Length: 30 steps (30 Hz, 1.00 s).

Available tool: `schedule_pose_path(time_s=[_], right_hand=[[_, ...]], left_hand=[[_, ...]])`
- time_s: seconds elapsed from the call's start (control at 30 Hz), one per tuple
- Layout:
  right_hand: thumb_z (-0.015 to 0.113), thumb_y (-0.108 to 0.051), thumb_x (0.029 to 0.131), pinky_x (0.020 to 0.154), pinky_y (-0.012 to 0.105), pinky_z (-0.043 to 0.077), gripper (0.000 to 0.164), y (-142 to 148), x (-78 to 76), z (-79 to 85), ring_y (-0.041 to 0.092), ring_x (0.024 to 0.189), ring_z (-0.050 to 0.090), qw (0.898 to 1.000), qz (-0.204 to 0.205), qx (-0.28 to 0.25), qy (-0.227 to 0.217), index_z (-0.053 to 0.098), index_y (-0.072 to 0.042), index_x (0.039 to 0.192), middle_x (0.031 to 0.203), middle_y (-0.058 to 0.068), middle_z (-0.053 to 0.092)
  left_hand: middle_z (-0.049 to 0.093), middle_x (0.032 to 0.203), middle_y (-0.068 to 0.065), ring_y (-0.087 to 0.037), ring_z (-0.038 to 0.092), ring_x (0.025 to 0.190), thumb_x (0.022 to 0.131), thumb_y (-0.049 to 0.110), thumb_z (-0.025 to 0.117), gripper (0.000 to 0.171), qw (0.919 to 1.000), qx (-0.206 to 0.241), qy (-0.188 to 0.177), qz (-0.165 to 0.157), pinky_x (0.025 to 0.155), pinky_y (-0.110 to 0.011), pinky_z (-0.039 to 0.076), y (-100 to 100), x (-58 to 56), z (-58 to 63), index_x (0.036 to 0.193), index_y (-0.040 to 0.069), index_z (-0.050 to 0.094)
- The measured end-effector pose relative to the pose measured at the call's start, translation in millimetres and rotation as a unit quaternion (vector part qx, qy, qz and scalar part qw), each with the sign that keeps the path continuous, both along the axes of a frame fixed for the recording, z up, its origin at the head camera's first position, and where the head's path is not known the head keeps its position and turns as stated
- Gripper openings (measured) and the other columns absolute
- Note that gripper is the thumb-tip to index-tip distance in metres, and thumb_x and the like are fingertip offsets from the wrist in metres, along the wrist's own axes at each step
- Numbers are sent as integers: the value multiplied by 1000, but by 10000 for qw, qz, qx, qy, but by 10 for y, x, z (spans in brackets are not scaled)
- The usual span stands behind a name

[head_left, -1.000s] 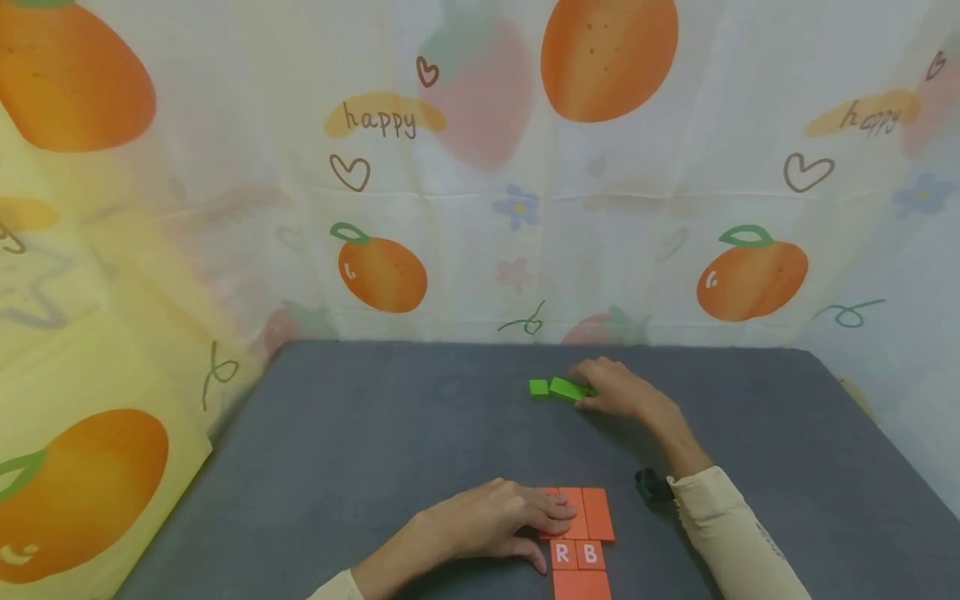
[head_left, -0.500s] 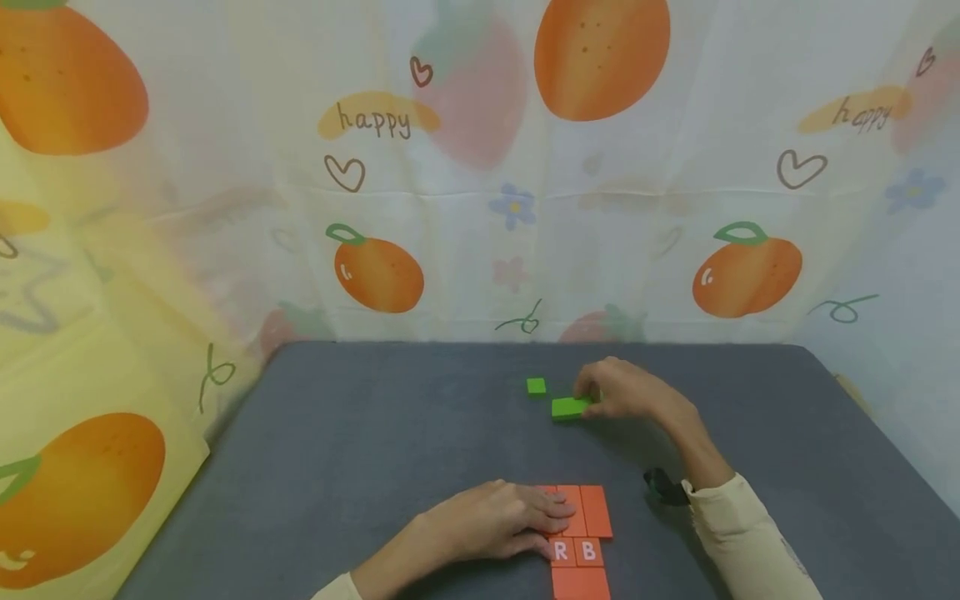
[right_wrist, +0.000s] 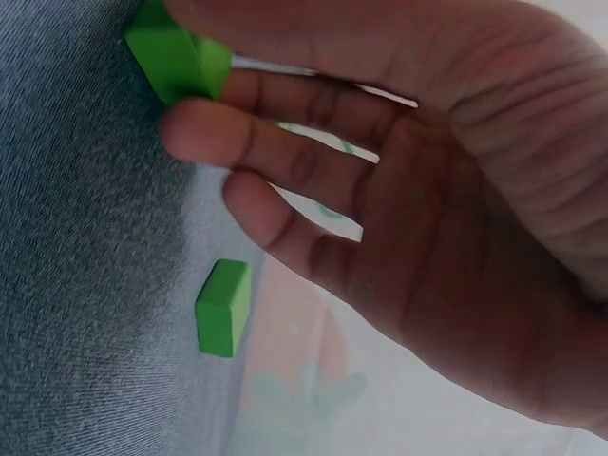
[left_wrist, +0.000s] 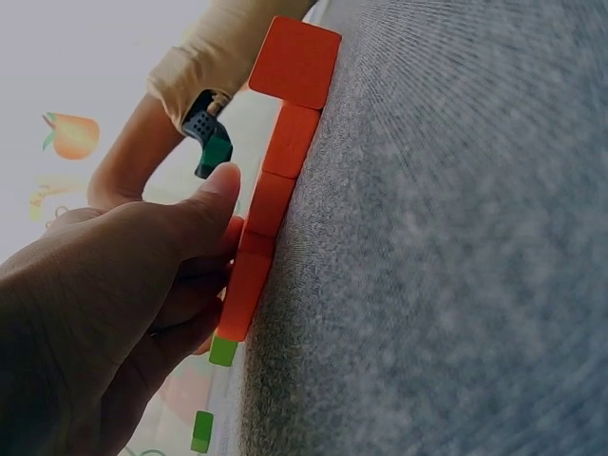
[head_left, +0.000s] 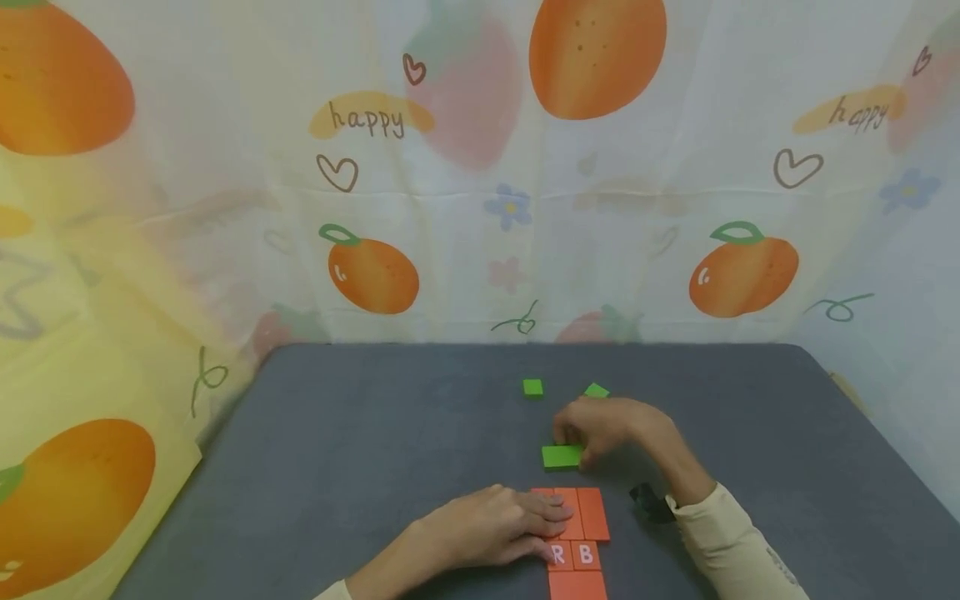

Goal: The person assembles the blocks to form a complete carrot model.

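Note:
My right hand (head_left: 609, 427) pinches a long green block (head_left: 561, 457) on the grey table, behind the orange blocks. In the right wrist view, that green block (right_wrist: 163, 59) lies between thumb and fingertips, partly covered by them. My left hand (head_left: 483, 527) rests its outstretched fingers on the upper orange blocks (head_left: 593, 512). Its thumb touches the orange block lettered R (head_left: 558, 555), beside one lettered B (head_left: 587, 555). A further orange block (head_left: 577, 585) adjoins them at the front, cut by the frame's lower edge. The left wrist view shows the orange blocks (left_wrist: 294, 138) edge-on in a row.
A small green block (head_left: 532, 388) lies farther back on the table (head_left: 375, 417). Another green block (head_left: 597, 390) is just behind my right hand, partly hidden. A patterned curtain (head_left: 450, 250) hangs along the table's far edge. A dark wrist device (head_left: 651, 503) sits at my right wrist.
My right hand has drawn the long green block nearer, toward the orange blocks, and turned it straighter. The green block behind that hand has come into view. My left thumb has moved onto the R block.

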State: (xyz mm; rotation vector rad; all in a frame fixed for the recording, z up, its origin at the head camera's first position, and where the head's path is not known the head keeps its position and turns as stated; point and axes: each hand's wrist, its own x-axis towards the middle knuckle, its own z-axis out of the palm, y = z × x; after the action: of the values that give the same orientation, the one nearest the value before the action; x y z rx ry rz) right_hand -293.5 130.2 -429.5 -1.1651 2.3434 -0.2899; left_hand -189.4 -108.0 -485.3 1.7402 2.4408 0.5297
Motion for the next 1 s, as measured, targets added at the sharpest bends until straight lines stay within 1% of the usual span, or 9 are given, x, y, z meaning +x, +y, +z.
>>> schedule_pose_path(time_s=[0.07, 0.2, 0.37, 0.5, 0.6, 0.73, 0.8, 0.9, 1.0], right_hand=[[90, -12, 82, 75, 22, 52, 34, -10, 18, 16, 4, 84, 61, 9995, -96, 104, -292, 71, -14, 111, 97, -5, 68], [88, -12, 84, 77, 21, 53, 43, -16, 47, 58, 1, 84, 61, 9965, -115, 284, -772, 71, -14, 123, 100, -5, 70], [84, -9, 88, 78, 20, 55, 47, -29, 69, 93, 0, 83, 63, 9928, -73, 425, -1121, 69, -13, 132, 100, -5, 71], [82, -8, 89, 79, 20, 55, 50, -35, 69, 99, 1, 84, 63, 9926, -10, 474, -1120, 67, -13, 137, 101, -4, 71], [80, -6, 91, 83, 22, 56, 52, -43, 65, 101, 5, 92, 66, 9947, 321, 384, -900, 64, -11, 140, 113, 0, 72], [78, -3, 92, 89, 24, 57, 52, -65, 67, 103, 12, 104, 69, 9948, 685, 200, -727, 64, -11, 142, 129, 4, 71], [78, -2, 92, 88, 23, 57, 53, -74, 70, 103, 11, 102, 69, 9944, 692, 176, -776, 64, -11, 142, 126, 4, 72], [78, -1, 92, 84, 21, 56, 54, -82, 74, 102, 6, 93, 67, 9938, 621, 199, -906, 64, -11, 142, 116, 2, 73], [77, -1, 92, 81, 21, 55, 54, -87, 81, 109, 3, 89, 65, 9932, 507, 225, -1021, 63, -11, 143, 111, 2, 73]], left_hand=[[65, 147, 2, -5, 61, 136, 108, 35, 57, 40, 10000, 2, -8, 32, 107, -15, 50, 7, 3, 2, 140, 14, 68], [65, 147, 2, -5, 61, 136, 107, 36, 57, 41, 10000, -4, -4, 76, 106, -17, 52, 12, 6, 4, 141, 15, 67], [66, 146, 2, -5, 61, 137, 107, 35, 58, 40, 9999, 41, 54, 74, 106, -17, 52, 13, 4, -5, 141, 14, 68], [67, 145, 1, -6, 62, 135, 107, 34, 60, 39, 9999, 117, 94, 46, 105, -15, 52, 10, 10, -8, 139, 14, 69], [67, 145, 1, -6, 62, 135, 107, 33, 60, 39, 9998, 151, 103, 35, 106, -15, 51, 6, 15, -6, 138, 13, 69], [67, 145, 1, -6, 62, 135, 106, 33, 61, 38, 9998, 177, 91, 45, 106, -16, 52, 1, 17, -8, 139, 13, 69], [67, 145, 1, -6, 62, 135, 106, 33, 61, 38, 9998, 190, 84, 56, 106, -16, 52, 1, 17, -11, 138, 13, 69], [67, 144, 1, -6, 62, 135, 106, 33, 61, 38, 9997, 196, 103, 64, 106, -16, 52, 3, 16, -15, 138, 14, 69], [68, 144, 1, -5, 62, 135, 106, 34, 62, 39, 9997, 195, 113, 82, 106, -16, 52, 6, 14, -16, 138, 14, 70]])
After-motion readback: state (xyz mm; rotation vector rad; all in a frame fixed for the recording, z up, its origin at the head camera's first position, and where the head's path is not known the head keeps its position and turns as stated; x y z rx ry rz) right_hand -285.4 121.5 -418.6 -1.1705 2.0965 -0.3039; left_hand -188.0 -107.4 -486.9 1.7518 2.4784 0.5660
